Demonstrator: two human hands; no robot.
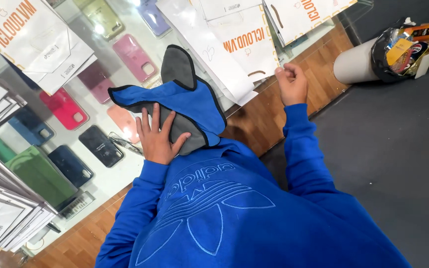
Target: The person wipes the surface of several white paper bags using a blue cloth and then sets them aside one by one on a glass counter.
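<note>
We see the left hand (157, 136) laid flat, fingers spread and palm down, pressing a blue-and-grey cleaning cloth (184, 99) onto the glass counter top (106, 174); it is open and pinning the cloth, not pinching it. The fingers point toward about 12 o'clock, and most of the cloth lies from the palm toward 12 to 1 o'clock. The cloth is crumpled, with its long axis running from a blue corner at roughly 10 o'clock to a bunched blue fold at 4 o'clock, and a grey flap stands up at 12 o'clock. The left forearm, in a blue sleeve (135, 208), comes in from 7 o'clock, wrist nearly straight.

The right hand (290, 82) rests at about 2 to 3 o'clock from the cloth, well apart from it, on the wooden counter edge (254, 119). It is curled into a loose fist and we see nothing held in it. Its arm is extended, elbow toward 5 o'clock. The left hand is plainly the nearer one to the cloth.

Under the glass lie phone cases (65, 108) in several colours at 8 to 11 o'clock of the left hand. White paper bags (234, 44) sit on the counter at 1 o'clock, touching the cloth's far side. A bin with a black liner (388, 54) stands on the dark floor at 2 o'clock.
</note>
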